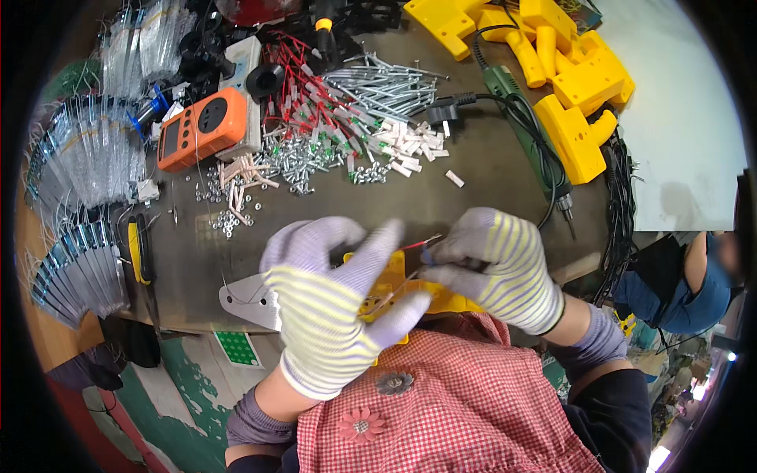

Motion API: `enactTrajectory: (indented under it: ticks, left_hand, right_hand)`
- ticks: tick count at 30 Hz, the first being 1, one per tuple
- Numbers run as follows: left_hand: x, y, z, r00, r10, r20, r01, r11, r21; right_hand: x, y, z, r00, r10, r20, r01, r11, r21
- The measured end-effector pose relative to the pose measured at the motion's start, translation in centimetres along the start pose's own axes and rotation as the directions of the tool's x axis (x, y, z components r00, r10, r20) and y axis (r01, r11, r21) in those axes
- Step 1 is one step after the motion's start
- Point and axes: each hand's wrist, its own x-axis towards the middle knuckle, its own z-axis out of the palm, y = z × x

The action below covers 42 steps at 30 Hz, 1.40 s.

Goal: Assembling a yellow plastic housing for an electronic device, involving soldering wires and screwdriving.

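One yellow casing (pixel 452 301) lies partly hidden beneath the left hand (pixel 322 311), whose grip is spread open. Above it, the right hand (pixel 514 272) has its grip closed on thin wiring (pixel 413 245), strands too blurred to count. One orange meter (pixel 203 129) lies beyond the casing, leftward.

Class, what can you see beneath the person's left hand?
Parts of a yellow casing and a pale plate show past the left hand; whatever that hand covers cannot be seen.
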Motion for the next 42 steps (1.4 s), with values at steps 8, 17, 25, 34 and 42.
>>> enactTrajectory:
  ticks: [8, 17, 25, 34, 42]
  left_hand:
    - [0.4, 0.7, 1.7, 0.996, 0.087, -0.034, -0.084, 0.994, 0.067]
    - [1.3, 0.9, 2.4, 0.999, 0.001, -0.044, -0.002, 1.0, -0.031]
    - [1.1, 0.5, 2.7, 0.995, -0.063, -0.075, 0.058, 0.996, -0.069]
    - [1.1, 0.2, 2.9, 0.996, -0.05, -0.075, 0.043, 0.995, -0.09]
    - [0.8, 0.1, 3.0, 0.994, -0.039, -0.101, 0.033, 0.998, -0.062]
  right_hand:
    - [0.1, -1.0, -1.6, 0.994, 0.105, 0.031, -0.109, 0.974, 0.198]
    - [2.1, 4.1, -3.4, 0.844, -0.522, 0.122, 0.5, 0.687, -0.527]
    - [4.6, 5.8, -0.9, 0.985, -0.169, -0.047, 0.104, 0.778, -0.62]
    - [2.2, 2.2, -2.3, 0.966, 0.258, 0.007, -0.211, 0.772, 0.6]
    - [2.4, 1.5, -3.5, 1.0, 0.015, 0.002, -0.015, 0.983, 0.185]
